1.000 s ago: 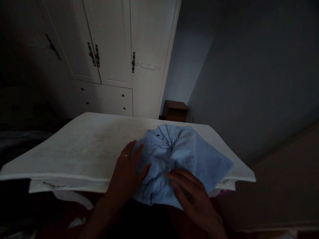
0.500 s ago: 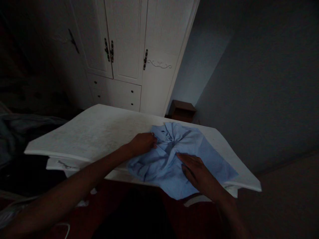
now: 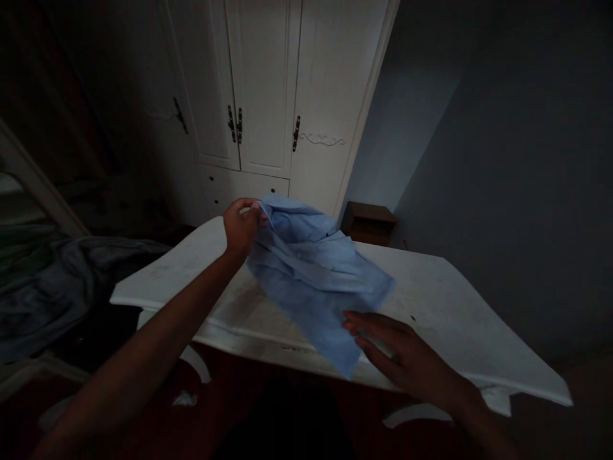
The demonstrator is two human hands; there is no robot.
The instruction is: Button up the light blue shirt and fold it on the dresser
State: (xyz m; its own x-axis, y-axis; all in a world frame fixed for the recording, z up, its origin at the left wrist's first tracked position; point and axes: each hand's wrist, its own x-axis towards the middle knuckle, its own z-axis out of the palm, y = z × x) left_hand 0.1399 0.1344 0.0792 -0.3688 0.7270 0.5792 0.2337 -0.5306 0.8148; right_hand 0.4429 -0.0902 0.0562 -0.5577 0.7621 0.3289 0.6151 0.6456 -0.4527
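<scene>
A light blue garment (image 3: 311,275), apparently a collared shirt, hangs in loose folds above the white table (image 3: 460,319). My left hand (image 3: 242,223) pinches its upper left edge and holds that part raised. The cloth slopes from there down to the right, and one corner droops past the table's near edge. My right hand (image 3: 390,348) is beside the lower right of the cloth, fingers stretched out and the thumb apart, gripping nothing. Whether its fingertips touch the fabric I cannot tell. A small dark spot shows on the garment near its upper fold.
Behind the table stands a white wardrobe (image 3: 268,96) with dark handles and drawers. A brown box-like cabinet (image 3: 368,220) is at the back right, by the grey wall (image 3: 517,160). Grey clothing (image 3: 71,275) lies in a heap at the left.
My left hand has lifted the garment up and leftward off the table, so its gathered folds have loosened. My right hand, earlier resting on the cloth, is now at its lower right. The view has shifted.
</scene>
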